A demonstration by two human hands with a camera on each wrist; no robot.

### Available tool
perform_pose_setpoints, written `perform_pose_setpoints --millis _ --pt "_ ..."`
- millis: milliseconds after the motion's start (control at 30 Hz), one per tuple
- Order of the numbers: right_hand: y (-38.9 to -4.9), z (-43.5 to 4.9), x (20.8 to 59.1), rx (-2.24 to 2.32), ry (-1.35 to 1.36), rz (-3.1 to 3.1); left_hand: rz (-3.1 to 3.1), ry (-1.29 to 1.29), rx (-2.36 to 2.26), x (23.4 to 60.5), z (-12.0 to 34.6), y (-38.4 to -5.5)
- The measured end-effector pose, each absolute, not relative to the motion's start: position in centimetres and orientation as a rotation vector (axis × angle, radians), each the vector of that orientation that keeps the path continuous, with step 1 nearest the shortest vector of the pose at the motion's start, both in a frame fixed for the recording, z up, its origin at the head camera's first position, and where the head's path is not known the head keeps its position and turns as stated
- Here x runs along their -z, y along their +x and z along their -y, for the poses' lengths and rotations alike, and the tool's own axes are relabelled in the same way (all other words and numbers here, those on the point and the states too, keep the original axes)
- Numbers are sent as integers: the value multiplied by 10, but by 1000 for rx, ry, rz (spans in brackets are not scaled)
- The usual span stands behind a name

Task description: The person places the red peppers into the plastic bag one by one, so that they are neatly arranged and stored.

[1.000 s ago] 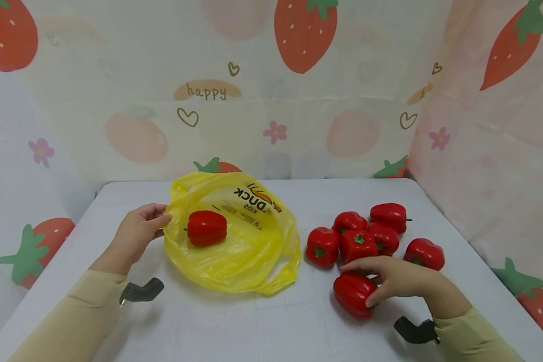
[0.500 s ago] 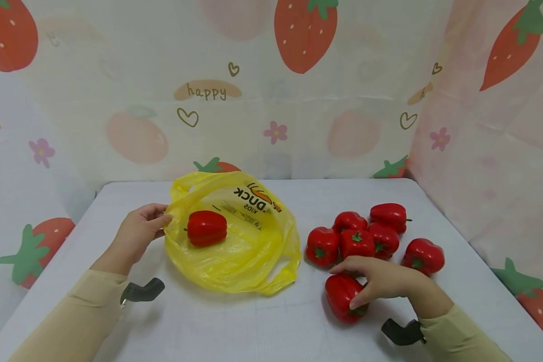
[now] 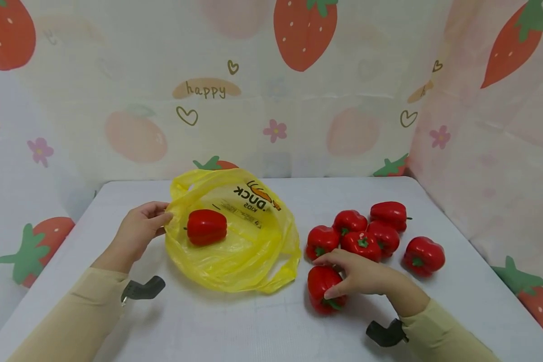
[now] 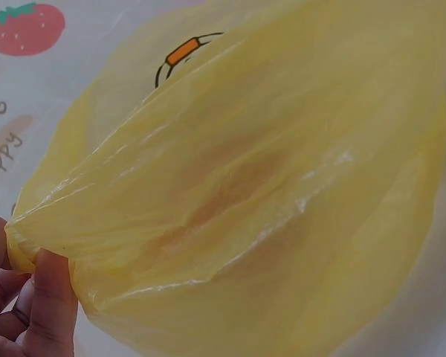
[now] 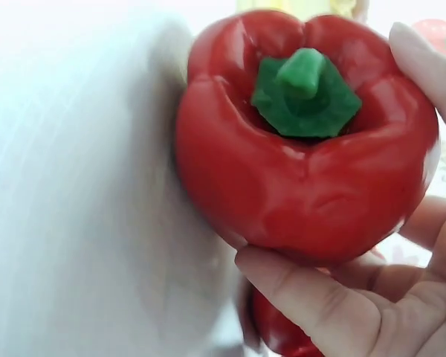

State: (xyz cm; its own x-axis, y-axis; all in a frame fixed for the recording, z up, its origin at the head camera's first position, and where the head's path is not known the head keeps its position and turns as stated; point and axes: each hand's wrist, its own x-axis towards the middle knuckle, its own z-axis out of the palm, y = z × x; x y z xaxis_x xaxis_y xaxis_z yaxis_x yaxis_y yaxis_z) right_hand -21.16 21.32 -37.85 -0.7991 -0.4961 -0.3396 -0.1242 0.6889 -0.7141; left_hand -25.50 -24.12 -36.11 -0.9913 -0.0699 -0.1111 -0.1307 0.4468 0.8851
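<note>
My left hand (image 3: 138, 229) pinches the left rim of a yellow plastic bag (image 3: 235, 271) between thumb and fingers. The bag's mouth gapes toward me, and one red bell pepper (image 3: 206, 227) lies inside it. In the left wrist view the bag's thin wall (image 4: 230, 186) spreads out from the pinched fold. My right hand (image 3: 359, 271) grips another red bell pepper (image 3: 322, 289) from above, to the right of the bag. The right wrist view shows this pepper's green stem (image 5: 303, 93), with thumb and fingers curled around its sides.
Several more red bell peppers (image 3: 361, 245) sit clustered behind my right hand, one (image 3: 424, 256) slightly apart at the right. A loose bag handle (image 3: 282, 276) points toward the held pepper. All rest on a white table (image 3: 235, 332), with a printed curtain (image 3: 298, 125) behind.
My right hand has moved left toward the bag with the bell pepper in its grip. One clustered pepper has shifted slightly. My left hand and the bag stay in place.
</note>
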Motion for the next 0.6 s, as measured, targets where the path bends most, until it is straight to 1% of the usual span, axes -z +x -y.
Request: perform_pose_setpoints --millis 300,600 --pt "-212 -198 382 973 -473 -2427 -2618 -138 -1643 361 241 -256" --pt "-212 -187 385 986 -399 -2510 -2607 -132 -1640 361 239 -257"
